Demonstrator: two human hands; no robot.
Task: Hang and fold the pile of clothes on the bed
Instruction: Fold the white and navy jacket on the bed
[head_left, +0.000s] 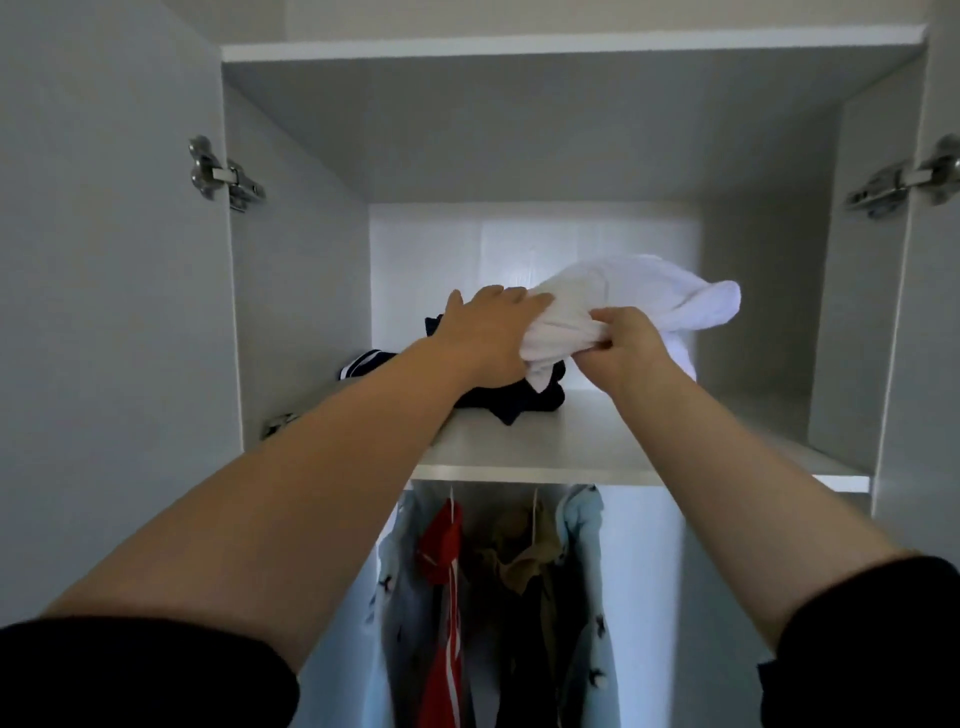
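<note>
On my feed it's a pretty simple look: plain black top, with the left sleeve (130, 675) and right sleeve (878, 623) both ending partway up the arm. From there everything's bare down to the left hand (488, 332) and right hand (623, 345).

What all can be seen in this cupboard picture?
white garment: one, white, held above the shelf
dark clothes: one pile, navy, on the shelf, partly under the white garment
shelf: one, white, upper wardrobe
hinges: at least two, silver, on the open doors
hanging clothes: about four, red, tan, pale blue, below the shelf
sleeves: two, black, bottom corners
left hand: one, holds the white garment
right hand: one, pinches the white garment
</note>
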